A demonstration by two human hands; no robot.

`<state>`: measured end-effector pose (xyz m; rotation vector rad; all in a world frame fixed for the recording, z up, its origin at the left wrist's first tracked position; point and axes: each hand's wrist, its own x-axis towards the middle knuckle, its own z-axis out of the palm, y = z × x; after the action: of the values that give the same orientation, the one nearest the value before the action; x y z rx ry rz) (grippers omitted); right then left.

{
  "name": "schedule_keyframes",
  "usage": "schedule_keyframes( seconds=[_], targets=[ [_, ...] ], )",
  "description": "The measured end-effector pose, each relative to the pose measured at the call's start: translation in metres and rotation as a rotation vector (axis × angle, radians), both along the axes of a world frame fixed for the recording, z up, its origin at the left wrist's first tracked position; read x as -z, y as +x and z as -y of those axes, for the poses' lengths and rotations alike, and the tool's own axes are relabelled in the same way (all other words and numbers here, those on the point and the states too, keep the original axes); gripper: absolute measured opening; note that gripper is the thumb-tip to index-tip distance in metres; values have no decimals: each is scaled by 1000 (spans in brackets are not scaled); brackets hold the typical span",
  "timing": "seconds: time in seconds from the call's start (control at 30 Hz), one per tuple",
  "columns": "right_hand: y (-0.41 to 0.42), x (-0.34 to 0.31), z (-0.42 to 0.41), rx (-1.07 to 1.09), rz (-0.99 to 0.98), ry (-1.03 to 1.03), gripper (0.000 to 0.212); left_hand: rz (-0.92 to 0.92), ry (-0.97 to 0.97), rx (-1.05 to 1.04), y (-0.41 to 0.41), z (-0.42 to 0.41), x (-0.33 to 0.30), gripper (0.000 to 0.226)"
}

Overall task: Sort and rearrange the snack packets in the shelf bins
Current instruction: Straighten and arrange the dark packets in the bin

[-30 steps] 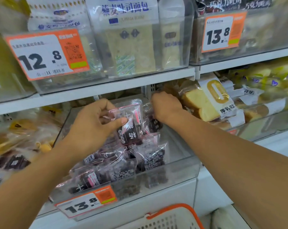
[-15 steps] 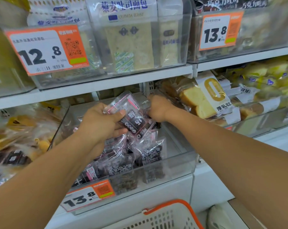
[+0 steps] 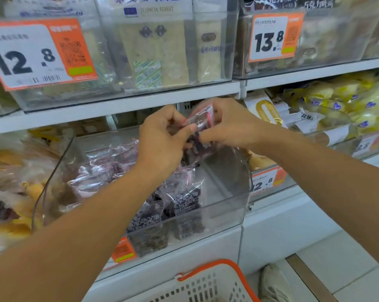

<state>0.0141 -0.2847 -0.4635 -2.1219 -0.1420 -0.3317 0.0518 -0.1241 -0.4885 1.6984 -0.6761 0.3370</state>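
A clear plastic bin [image 3: 225,205] on the middle shelf holds several dark snack packets with pink trim [image 3: 184,199]. Above the bin's back part, my left hand [image 3: 162,138] and my right hand [image 3: 227,125] both hold one such packet [image 3: 200,119] between them. My left thumb and fingers pinch its left edge. My right hand's fingers curl round its right side. The packet is lifted clear of the pile and partly hidden by my fingers.
Upper shelf bins [image 3: 166,51] hold toast loaves behind orange price tags [image 3: 38,55]. Bread packets [image 3: 269,112] and yellow buns [image 3: 347,103] fill the bin to the right. Yellow pastries [image 3: 12,184] lie left. A white basket with an orange rim [image 3: 206,282] sits below.
My left hand lifted a packet from the pile and carried it up and right. My right hand left the bin's back corner and took hold of the same packet.
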Motion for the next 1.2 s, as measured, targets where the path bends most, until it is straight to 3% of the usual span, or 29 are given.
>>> schedule_keyframes(
  seconds=[0.07, 0.1, 0.17, 0.2, 0.27, 0.4, 0.5, 0.7, 0.87, 1.0, 1.1, 1.2],
  targets=[
    [-1, -1, 6, 53, 65, -166, 25, -15, 141, 23, 2, -2, 6, 18],
    [-2, -2, 6, 88, 80, -266, 27, -33, 346, -18, 5, -6, 9, 35],
    [-1, -3, 5, 173, 115, -449, 36, -104, 923, -57, 11, -21, 17, 94],
    [-1, -4, 2, 214, 142, -536, 39, -119, 1142, -50, 12, -26, 19, 110],
    [1, -8, -7, 279, 187, -711, 39, -159, 1300, -10, 13, -32, 20, 120],
    [16, 2, -25, 288, 124, -905, 41, -160, 1353, 0, 12, -33, 19, 113],
    [34, 21, -27, 199, -31, -898, 51, -137, 1371, -14, 14, -32, 22, 97],
    [68, 24, -28, -38, -215, -886, 35, -130, 1414, -31, 11, -29, 21, 93],
    [83, 29, -22, -34, -50, -906, 35, -148, 1382, -33, 5, -28, 18, 88],
    [88, 37, -24, 84, -1, -1052, 36, -130, 1368, -30, 8, -30, 21, 90],
    [94, 46, -28, 167, -58, -1185, 89, -125, 1358, -31, 9, -31, 22, 91],
    [97, 54, -33, 159, -102, -1173, 105, -128, 1342, -33, 8, -31, 22, 91]
  ],
)
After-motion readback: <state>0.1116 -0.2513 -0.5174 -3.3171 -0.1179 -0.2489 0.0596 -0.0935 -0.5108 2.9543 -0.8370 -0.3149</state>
